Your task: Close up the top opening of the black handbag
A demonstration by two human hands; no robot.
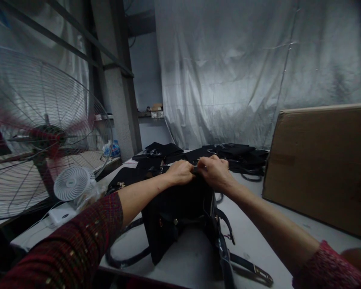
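A black handbag [180, 204] stands on the white table in front of me, its straps and a buckled belt end spread to both sides. My left hand [180, 171] is closed on the bag's top edge. Right beside it, my right hand [214, 170] pinches the same upper edge, fingertips close to the left ones. What lies exactly between the fingers is too small and dark to make out. A looped handle [126, 263] lies at the bag's left, and a strap with a metal buckle [258, 273] reaches out to the right.
Several black bags or panels [234, 150] lie at the table's back. A large cardboard box [319, 168] stands at the right. On the left are a big caged fan [48, 132], a small white fan [74, 183] and a concrete pillar [120, 92].
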